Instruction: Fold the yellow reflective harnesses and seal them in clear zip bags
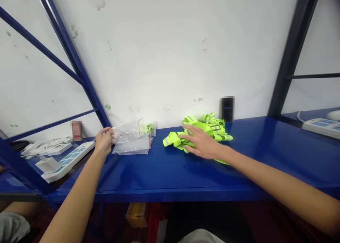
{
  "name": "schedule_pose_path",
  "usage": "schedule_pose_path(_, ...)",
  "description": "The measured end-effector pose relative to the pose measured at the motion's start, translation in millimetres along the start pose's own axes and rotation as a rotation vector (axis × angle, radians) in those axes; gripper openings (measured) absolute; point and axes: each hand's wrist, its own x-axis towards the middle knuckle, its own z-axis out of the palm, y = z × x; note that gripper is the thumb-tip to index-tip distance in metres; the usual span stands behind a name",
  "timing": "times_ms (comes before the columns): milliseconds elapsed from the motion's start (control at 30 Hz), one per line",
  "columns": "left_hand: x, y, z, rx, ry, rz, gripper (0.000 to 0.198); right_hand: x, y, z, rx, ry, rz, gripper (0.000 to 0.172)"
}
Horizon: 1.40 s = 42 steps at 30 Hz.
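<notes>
My left hand (104, 141) pinches the left edge of a clear plastic zip bag (124, 131) at the left of the blue table. A small bundle of neon strap (149, 128) shows at the right end of the upper bag. More clear zip bags (132, 147) lie flat beneath it. My right hand (199, 142) is spread, palm down, over a heap of neon yellow-green reflective straps (212, 124), touching or just above them. A rolled strap end (171, 139) sticks out to the left of its fingertips.
A dark blurred object (226, 109) leans on the wall behind the straps. Left of the blue post lie a white power strip (71, 160) with a plug and white items (50, 147). Another power strip (322, 127) sits far right. A cardboard box (137, 214) is below the table.
</notes>
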Motion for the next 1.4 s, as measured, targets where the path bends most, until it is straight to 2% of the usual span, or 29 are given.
schedule_pose_path(67,1,-2,-4.6,0.16,0.035,0.106,0.031,-1,-4,14,-0.001,-0.089,-0.094,0.04)
schedule_pose_path(133,1,-5,-9.0,0.378,0.101,0.247,0.031,3,1,27,-0.005,-0.13,-0.087,0.034)
schedule_pose_path(233,-4,-12,-13.3,0.713,0.181,0.363,0.033,19,17,40,-0.04,-0.15,0.055,0.03)
schedule_pose_path(333,-13,-21,-14.0,0.928,0.193,0.34,0.043,43,20,45,-0.126,-0.207,0.229,0.028)
schedule_pose_path(433,-24,-24,-13.5,1.034,0.224,0.313,0.051,66,1,44,-0.213,-0.166,0.296,0.023)
schedule_pose_path(533,-36,-21,-13.8,1.09,0.267,0.419,0.054,87,-29,44,-0.253,-0.026,0.203,0.025)
schedule_pose_path(633,-48,-20,-14.3,1.229,0.115,0.586,0.05,105,-50,48,-0.269,0.031,0.145,0.027)
schedule_pose_path(733,-58,-27,-13.1,1.365,-0.043,0.707,0.047,118,-52,53,-0.298,-0.074,0.334,0.027)
schedule_pose_path(800,-62,-30,-9.4,1.42,-0.069,0.787,0.05,125,-48,56,-0.322,-0.135,0.468,0.029)
schedule_pose_path(867,-63,-31,-2.6,1.449,-0.099,0.835,0.053,131,-46,62,-0.267,-0.121,0.487,0.031)
schedule_pose_path(933,-61,-29,6.6,1.463,-0.183,0.798,0.061,140,-46,71,-0.038,-0.054,0.45,0.03)
schedule_pose_path(1000,-58,-28,16.3,1.465,-0.284,0.69,0.073,153,-46,85,0.377,-0.005,0.57,0.027)
schedule_pose_path(1100,-53,-37,26.6,1.448,-0.399,0.523,0.087,176,-41,111,0.574,-0.012,0.705,0.023)
schedule_pose_path(1267,-47,-66,26.5,1.44,-0.587,0.252,0.087,204,-21,149,0.947,-0.047,0.936,0.027)
schedule_pose_path(1400,-43,-66,26.1,1.399,-0.679,0.116,0.086,211,-11,164,1.136,-0.042,1.03,0.036)
